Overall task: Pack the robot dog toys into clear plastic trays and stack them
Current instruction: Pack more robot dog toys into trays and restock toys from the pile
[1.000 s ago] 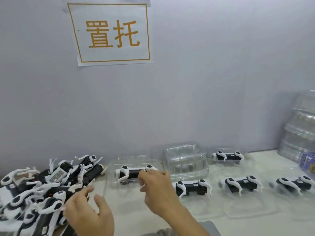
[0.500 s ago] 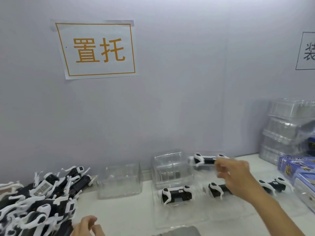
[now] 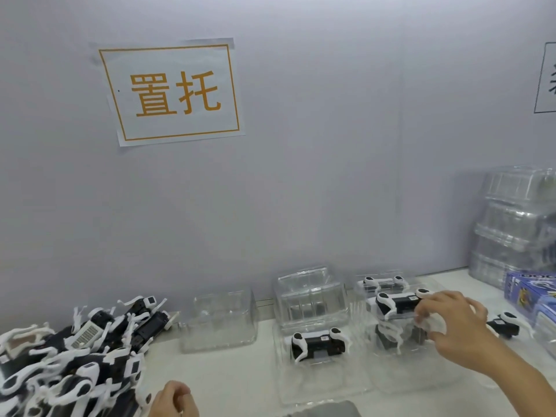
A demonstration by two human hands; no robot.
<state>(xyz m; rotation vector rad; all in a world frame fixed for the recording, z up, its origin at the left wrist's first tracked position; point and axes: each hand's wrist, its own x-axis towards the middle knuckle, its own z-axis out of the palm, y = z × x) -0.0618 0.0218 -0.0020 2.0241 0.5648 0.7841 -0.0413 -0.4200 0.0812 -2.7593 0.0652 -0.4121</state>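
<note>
A paper sign (image 3: pixel 173 91) taped to the grey wall (image 3: pixel 331 176) carried two orange characters, 置托, inside an orange border. A second sign (image 3: pixel 546 79) at the right edge was cut off and unreadable. A blue printed box (image 3: pixel 529 293) on the right showed part of a word beginning "DOG". One toy in the loose heap of robot dog toys (image 3: pixel 75 362) on the left bore a white barcode sticker.

The right hand (image 3: pixel 448 329) reached over the white table (image 3: pixel 234 374), its fingers curled around a tray holding a black-and-white dog (image 3: pixel 397 303), raised over another packed tray (image 3: pixel 400 341). Nearer sat a packed tray (image 3: pixel 319 346); empty clear trays (image 3: pixel 219 320) stood by the wall, and a tall tray stack (image 3: pixel 517 224) rose at the right. The left hand (image 3: pixel 174 400) sat low, fingers loosely curled, holding nothing.
</note>
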